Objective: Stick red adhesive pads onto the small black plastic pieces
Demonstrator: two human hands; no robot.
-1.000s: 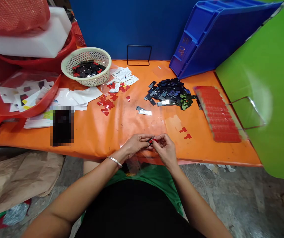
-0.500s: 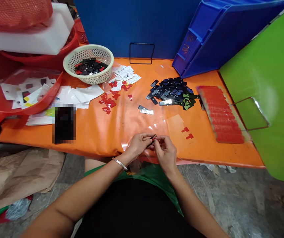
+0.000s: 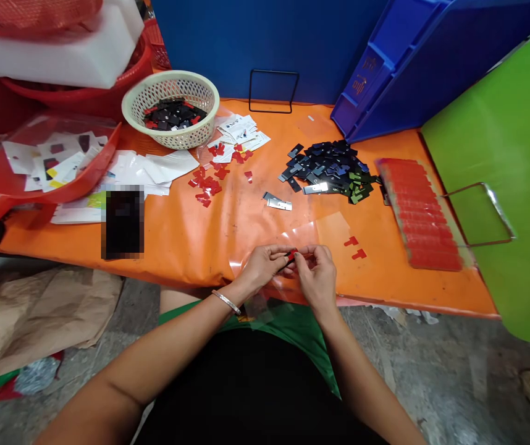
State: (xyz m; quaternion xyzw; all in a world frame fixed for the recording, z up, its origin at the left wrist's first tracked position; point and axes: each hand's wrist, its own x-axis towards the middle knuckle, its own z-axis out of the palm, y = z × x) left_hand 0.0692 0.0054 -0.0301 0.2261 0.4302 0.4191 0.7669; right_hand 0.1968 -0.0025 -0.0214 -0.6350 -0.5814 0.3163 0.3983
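Near the table's front edge, my left hand (image 3: 264, 267) pinches a small black piece (image 3: 288, 261). A red tab (image 3: 292, 254) lies on that piece, between the two hands. My right hand (image 3: 317, 275) has its thumb and fingertips closed on the red tab at the piece's right end. Clear plastic film lies under and around the hands. Two red T-shaped tabs (image 3: 359, 254) rest on the orange table to the right. Further back is a pile of black pieces (image 3: 327, 167), with silver pieces (image 3: 279, 203) in front of it.
A cream basket (image 3: 171, 83) of black and red pieces stands at the back left, near scattered red tabs (image 3: 208, 185) and a red scoop (image 3: 68, 185) of papers. At the right are a red strip sheet (image 3: 425, 213), a blue crate (image 3: 413, 68) and a green panel (image 3: 501, 154).
The red tab now shows more fully on the black piece. My right hand's fingers have shifted slightly up and right, and the whole view has shifted a little.
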